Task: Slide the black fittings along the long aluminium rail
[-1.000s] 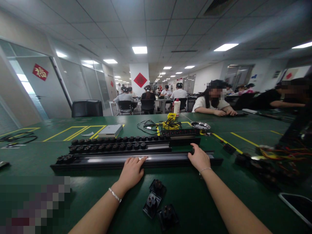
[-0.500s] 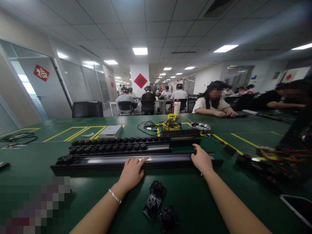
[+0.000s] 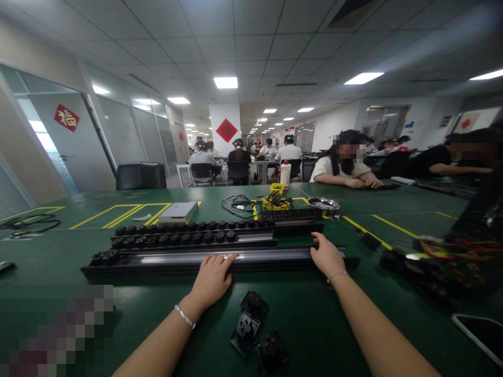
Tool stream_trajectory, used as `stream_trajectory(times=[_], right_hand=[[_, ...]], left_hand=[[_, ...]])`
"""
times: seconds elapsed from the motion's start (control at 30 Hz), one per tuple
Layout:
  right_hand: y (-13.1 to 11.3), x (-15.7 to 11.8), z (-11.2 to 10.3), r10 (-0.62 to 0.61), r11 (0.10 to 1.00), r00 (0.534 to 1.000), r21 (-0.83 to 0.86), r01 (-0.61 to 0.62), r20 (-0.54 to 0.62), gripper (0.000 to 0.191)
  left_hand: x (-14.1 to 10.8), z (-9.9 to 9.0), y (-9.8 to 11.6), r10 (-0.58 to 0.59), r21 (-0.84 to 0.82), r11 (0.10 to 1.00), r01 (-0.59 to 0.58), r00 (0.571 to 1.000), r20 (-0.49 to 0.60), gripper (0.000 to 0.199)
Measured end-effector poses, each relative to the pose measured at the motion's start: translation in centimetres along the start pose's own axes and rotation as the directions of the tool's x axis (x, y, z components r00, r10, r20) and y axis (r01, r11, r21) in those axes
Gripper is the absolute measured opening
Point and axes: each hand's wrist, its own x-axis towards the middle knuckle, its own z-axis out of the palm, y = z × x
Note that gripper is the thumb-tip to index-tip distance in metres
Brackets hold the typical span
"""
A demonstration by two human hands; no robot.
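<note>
A long black rail [image 3: 173, 259] with a shiny channel lies across the green table, a few black socket modules [image 3: 105, 256] at its left end. My left hand [image 3: 212, 275] rests on the rail's near side, fingers stretched out over the channel. Near the rail's right part is my right hand [image 3: 327, 255], its index finger extended and thumb apart; its palm side is hidden. Between my forearms lie three loose black modules with metal pins [image 3: 270, 348]. Behind the rail run two more rails carrying rows of black modules [image 3: 173, 239].
Farther back sit a silver box [image 3: 178, 211], tangled black cables [image 3: 239, 204], a yellow bin [image 3: 277, 198], a metal bowl [image 3: 324, 203] and a bottle [image 3: 284, 174]. Wires and black parts [image 3: 428, 277] lie at right, beside a phone-like slab [image 3: 481, 335]. A co-worker [image 3: 346, 167] sits across the table.
My right hand has shifted very slightly to the right along the rail. My left hand and the modules stay where they were.
</note>
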Motion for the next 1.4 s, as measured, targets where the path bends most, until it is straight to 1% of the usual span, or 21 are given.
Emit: stream_trajectory(times=[0.1, 0.17, 0.23, 0.33, 0.43, 0.6, 0.73, 1.03, 1.27, 1.4], right_hand=[[0.6, 0.2, -0.2, 0.001, 0.998, 1.000, -0.057, -0.002, -0.011, 0.049], [1.1, 0.3, -0.3, 0.034, 0.991, 0.999, -0.127, -0.038, -0.032, 0.050], [1.6, 0.4, -0.4, 0.073, 0.982, 0.997, -0.170, -0.078, -0.040, 0.055], [2.1, 0.5, -0.5, 0.109, 0.976, 0.994, -0.186, -0.110, -0.016, 0.062], [2.3, 0.5, -0.5, 0.121, 0.976, 0.993, -0.184, -0.118, 0.006, 0.061], [2.3, 0.5, -0.8, 0.119, 0.975, 0.993, -0.186, -0.120, -0.013, 0.057], [2.5, 0.7, -0.8, 0.118, 0.978, 0.993, -0.171, -0.117, -0.004, 0.057], [2.8, 0.6, -0.7, 0.246, 0.962, 0.969, -0.131, -0.240, 0.034, 0.058], [2.6, 0.5, -1.5, 0.259, 0.964, 0.966, -0.064, -0.257, 0.027, 0.047], [3.1, 0.6, -1.5, 0.254, 0.966, 0.967, -0.062, -0.252, 0.028, 0.047]], left_hand=[[0.0, 0.0, 0.0, -0.006, 0.002, 1.000, 0.006, 1.000, 0.011, 0.053], [0.0, 0.0, 0.0, -0.007, 0.005, 1.000, 0.007, 1.000, 0.012, 0.053], [0.0, 0.1, 0.0, -0.005, 0.004, 1.000, 0.005, 1.000, 0.008, 0.053], [0.0, 0.1, 0.0, 0.000, -0.002, 1.000, 0.000, 1.000, -0.003, 0.053], [0.0, 0.1, 0.0, -0.002, -0.001, 1.000, 0.002, 1.000, -0.004, 0.053], [0.0, 0.1, 0.0, 0.007, -0.008, 1.000, -0.007, 1.000, -0.011, 0.052], [0.0, 0.2, -0.1, 0.010, -0.005, 1.000, -0.010, 1.000, -0.022, 0.052], [0.0, 0.3, -0.1, 0.012, -0.002, 1.000, -0.013, 1.000, -0.017, 0.053], [0.0, 0.2, 0.0, -0.006, 0.002, 1.000, 0.006, 1.000, 0.009, 0.052], [0.0, 0.3, -0.1, 0.001, -0.003, 1.000, -0.001, 1.000, -0.006, 0.052]])
